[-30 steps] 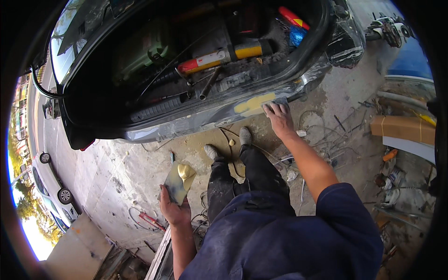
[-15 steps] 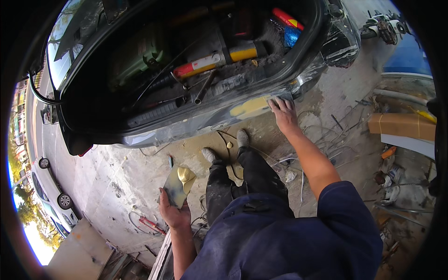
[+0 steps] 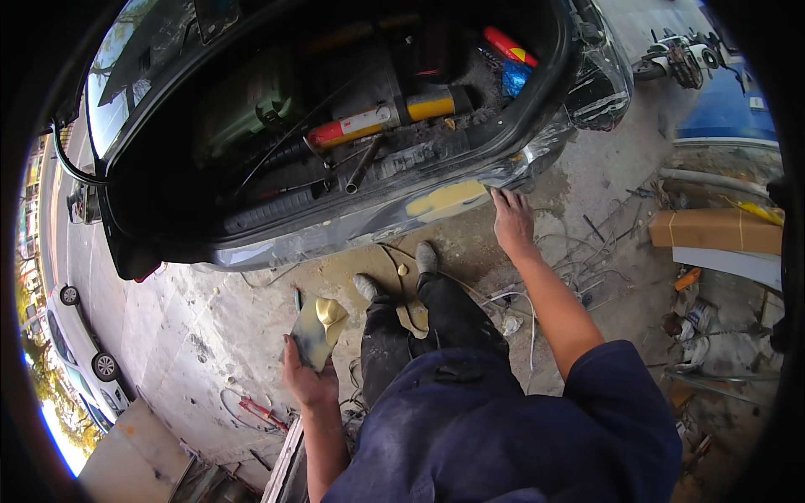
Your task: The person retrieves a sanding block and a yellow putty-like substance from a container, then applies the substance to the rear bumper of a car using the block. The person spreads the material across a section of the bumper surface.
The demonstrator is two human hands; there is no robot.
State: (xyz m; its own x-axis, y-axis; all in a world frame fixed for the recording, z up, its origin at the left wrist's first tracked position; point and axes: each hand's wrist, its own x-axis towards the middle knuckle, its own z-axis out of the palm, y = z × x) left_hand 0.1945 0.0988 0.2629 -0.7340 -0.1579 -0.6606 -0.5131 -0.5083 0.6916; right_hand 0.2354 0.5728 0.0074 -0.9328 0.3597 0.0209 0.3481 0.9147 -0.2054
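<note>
My left hand [image 3: 312,377] grips a flat mixing board [image 3: 312,338], smeared grey, with a lump of pale yellow body filler [image 3: 330,313] on its upper right part. The thumb lies along the board's left edge. At the right end of a smooth yellow filler patch [image 3: 444,199] on the car's rear bumper [image 3: 335,226], my right hand [image 3: 512,220] is closed with its fingers together. A thin dark edge like a spreader shows by the fingertips; most of it is hidden.
The open trunk holds a red, white and yellow tube [image 3: 352,126], a metal pipe [image 3: 365,164] and a green case [image 3: 260,109]. Cables and hoses [image 3: 524,306] lie around my feet. At right stands a brown cardboard box [image 3: 713,230]; a white car [image 3: 88,339] is parked at left.
My right hand has shifted slightly and turned, its spread fingers drawing together at the patch's right end. My left hand stays about the same with the board. The view has moved a little.
</note>
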